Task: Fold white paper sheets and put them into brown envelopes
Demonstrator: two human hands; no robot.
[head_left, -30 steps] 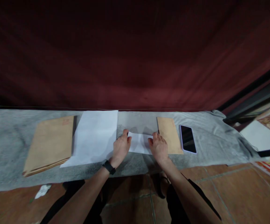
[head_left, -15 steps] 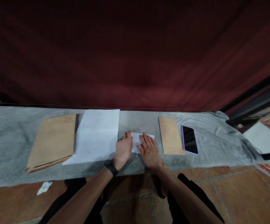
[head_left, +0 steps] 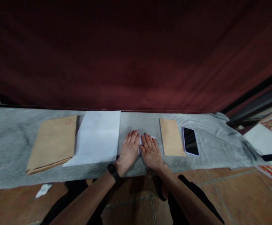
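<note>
My left hand [head_left: 129, 148] lies flat, fingers stretched out, over the left part of a folded white sheet of paper [head_left: 140, 141]. Beside it my right hand [head_left: 150, 151] is also flat, pressing on the right part of the same paper. Only a strip between the hands and a bit of the far edge show; the rest is covered. To the left lies a stack of white paper [head_left: 98, 137]. A single brown envelope [head_left: 172, 137] rests right of my right hand.
At the far left is a stack of brown envelopes [head_left: 52, 142]. A phone [head_left: 190, 141] in a light purple case lies right of the single envelope. Grey cloth [head_left: 220, 143] covers the bench, with a dark red curtain [head_left: 136, 62] behind it. A crumpled white scrap [head_left: 43, 190] is on the tiled floor.
My left hand has moved slightly right from the paper's left edge and flattened out onto it. My right hand stays in place on the paper.
</note>
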